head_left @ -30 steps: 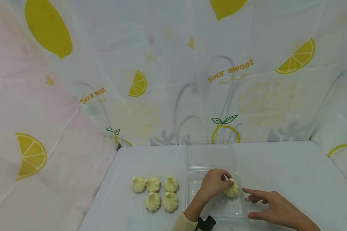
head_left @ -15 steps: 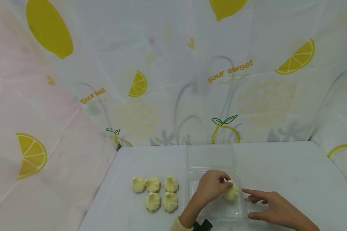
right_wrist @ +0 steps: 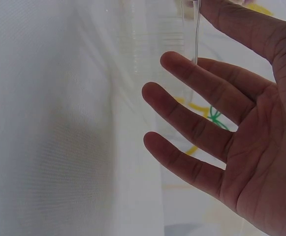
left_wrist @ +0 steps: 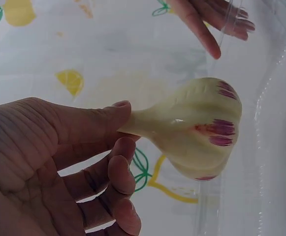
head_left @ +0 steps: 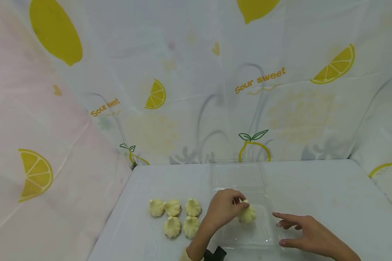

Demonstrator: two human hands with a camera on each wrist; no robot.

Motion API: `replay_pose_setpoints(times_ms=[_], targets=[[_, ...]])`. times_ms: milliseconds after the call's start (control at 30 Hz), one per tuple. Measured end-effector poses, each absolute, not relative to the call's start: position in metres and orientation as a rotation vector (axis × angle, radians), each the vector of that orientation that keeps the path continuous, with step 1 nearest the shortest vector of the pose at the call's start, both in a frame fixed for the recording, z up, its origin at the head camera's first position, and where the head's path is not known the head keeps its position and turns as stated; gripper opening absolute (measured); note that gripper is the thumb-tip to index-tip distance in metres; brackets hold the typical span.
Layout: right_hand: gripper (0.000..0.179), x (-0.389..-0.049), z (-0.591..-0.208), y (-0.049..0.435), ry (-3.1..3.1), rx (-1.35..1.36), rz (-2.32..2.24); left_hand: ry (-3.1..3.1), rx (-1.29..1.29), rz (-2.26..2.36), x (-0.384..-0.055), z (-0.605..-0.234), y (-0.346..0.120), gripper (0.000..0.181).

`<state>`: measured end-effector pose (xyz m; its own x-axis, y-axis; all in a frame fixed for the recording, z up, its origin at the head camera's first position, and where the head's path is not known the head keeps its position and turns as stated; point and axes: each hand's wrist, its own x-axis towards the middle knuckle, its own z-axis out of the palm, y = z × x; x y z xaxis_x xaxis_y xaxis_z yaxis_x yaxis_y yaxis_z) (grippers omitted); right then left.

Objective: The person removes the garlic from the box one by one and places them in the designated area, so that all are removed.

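Note:
My left hand [head_left: 223, 210] pinches a pale garlic bulb [head_left: 247, 215] by its stem, between thumb and forefinger. The left wrist view shows this bulb [left_wrist: 202, 128] lying sideways to the camera, with purple streaks on its rounded end. In the head view it overlaps the middle of a clear plastic clamshell box [head_left: 248, 239], whose lid [head_left: 237, 175] is folded back. At the box's right edge, my right hand [head_left: 308, 232] has its fingers spread, the forefinger and thumb tips right at the rim. Its palm and loose fingers [right_wrist: 192, 123] show beside the clear wall in the right wrist view.
Several more garlic bulbs [head_left: 172, 207] sit in two rows on the white table [head_left: 143, 181], left of the box. A lemon-print cloth [head_left: 189, 90] hangs behind the table and along both sides.
My left hand has carried the garlic bulb leftward, from the right part of the box toward its middle. The right hand stays nearly where it was at the box's edge.

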<state>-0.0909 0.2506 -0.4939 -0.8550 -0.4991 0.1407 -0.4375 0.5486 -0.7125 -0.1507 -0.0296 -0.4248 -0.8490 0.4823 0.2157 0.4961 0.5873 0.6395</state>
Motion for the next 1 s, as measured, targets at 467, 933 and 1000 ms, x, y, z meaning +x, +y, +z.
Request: replay_pose_setpoints(times_ms=[467, 933, 1000], targets=[[0.066, -0.091, -0.494, 0.25, 2.693, -0.812, -1.193, -2.73, -0.762, -1.196, -0.147, -0.401, -0.078, 0.008], [0.065, -0.09, -0.494, 0.251, 2.699, -0.823, -1.198, -2.744, -0.625, -1.124, -0.142, -0.394, -0.13, 0.009], [0.065, -0.09, -0.494, 0.251, 2.708, -0.84, -1.2, -2.741, -0.619, -1.107, -0.141, -0.394, -0.137, 0.01]])
